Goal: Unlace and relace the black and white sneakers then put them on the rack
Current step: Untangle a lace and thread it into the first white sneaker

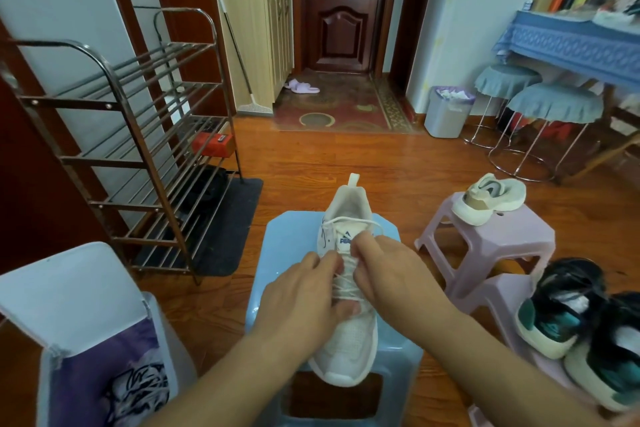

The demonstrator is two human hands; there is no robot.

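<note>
A white sneaker (347,340) lies on a light blue plastic stool (291,229), its toe toward me and its heel away. My left hand (304,291) pinches the white lace (346,220) over the sneaker's left side. My right hand (391,270) pinches the lace near the tongue on the right side. A second white sneaker (491,199) sits on a pink stool (498,236) to the right. Two black and teal sneakers (585,329) rest on another pink stool at the lower right. The metal shoe rack (138,149) stands at the left.
A grey bin (448,111) and two round stools (540,107) with grey covers stand at the right by a blue-clothed table (571,42). A white chair with a purple bag (86,340) is at the lower left. A dark mat (221,229) lies under the rack.
</note>
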